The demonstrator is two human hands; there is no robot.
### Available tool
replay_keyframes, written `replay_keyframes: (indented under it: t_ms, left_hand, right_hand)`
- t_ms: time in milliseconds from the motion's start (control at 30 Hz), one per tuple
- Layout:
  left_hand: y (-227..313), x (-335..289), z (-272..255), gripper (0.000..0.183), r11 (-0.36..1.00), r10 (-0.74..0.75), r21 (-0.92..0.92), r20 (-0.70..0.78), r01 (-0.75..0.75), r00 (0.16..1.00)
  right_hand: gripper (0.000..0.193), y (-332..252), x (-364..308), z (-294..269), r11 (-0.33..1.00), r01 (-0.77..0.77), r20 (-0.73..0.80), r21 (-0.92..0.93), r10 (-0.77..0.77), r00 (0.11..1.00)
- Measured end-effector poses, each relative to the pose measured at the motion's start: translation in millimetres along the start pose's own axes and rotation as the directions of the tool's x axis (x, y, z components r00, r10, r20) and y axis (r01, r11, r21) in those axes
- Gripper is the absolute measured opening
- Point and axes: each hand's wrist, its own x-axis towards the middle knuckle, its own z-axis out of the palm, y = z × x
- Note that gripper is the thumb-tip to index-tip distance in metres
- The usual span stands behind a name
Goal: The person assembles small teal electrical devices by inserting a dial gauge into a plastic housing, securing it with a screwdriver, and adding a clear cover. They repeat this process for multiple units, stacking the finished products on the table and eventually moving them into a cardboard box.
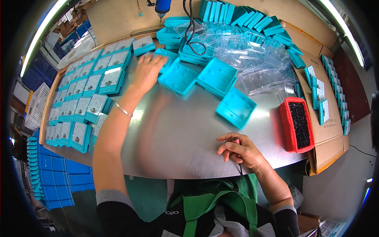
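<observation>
My left hand (pixel 149 70) reaches to the back left of the metal table, palm down, its fingers curled over the edge of a shallow teal plastic tray (pixel 170 56); the thumb is hidden. Beside it several more teal trays form a slanting row: one (pixel 177 78) by that hand, one (pixel 218 75) stacked in the middle, and one (pixel 237 108) nearest my right hand. My right hand (pixel 241 152) hovers over the front edge, closed round a small red and black tool (pixel 236 141) with a thin dark cord below. Most of the tool is hidden in the fingers.
Rows of teal boxes with white panels (pixel 92 83) fill the table's left side. Clear plastic covers (pixel 260 77) pile up at the back right. A red bin (pixel 282 126) of small black parts stands near the cardboard (pixel 329 144). A blue-bodied tool (pixel 162 7) hangs overhead.
</observation>
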Motion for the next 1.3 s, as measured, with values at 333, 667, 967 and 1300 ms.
replay_keyframes:
  t_ms: [333,667,967,1300]
  left_hand:
    - [-35.1,-34.4,22.9,0.055,0.96,-0.278,0.026,-0.023,0.279,0.96]
    - [-36.1,3.3,33.1,0.069,0.873,-0.488,0.169,0.298,0.458,0.821]
    - [55.6,-34.4,45.1,0.044,0.751,-0.242,-0.58,0.201,0.314,0.949]
    - [144.7,-2.6,8.1,0.054,0.678,-0.198,-0.695,0.139,0.238,0.97]
  right_hand:
    - [0.039,0.3,0.3,-7.4,0.998,0.006,0.036,0.066,-0.008,0.999]
    - [0.039,5.4,-1.7,-12.3,0.994,0.051,0.051,0.092,-0.056,0.997]
    - [0.03,-40.8,-59.4,-28.5,0.928,0.253,0.046,-0.275,-0.25,0.967]
    - [0.062,-111.8,-144.3,-314.6,0.029,-0.802,-0.374,-0.597,-0.894,0.246]
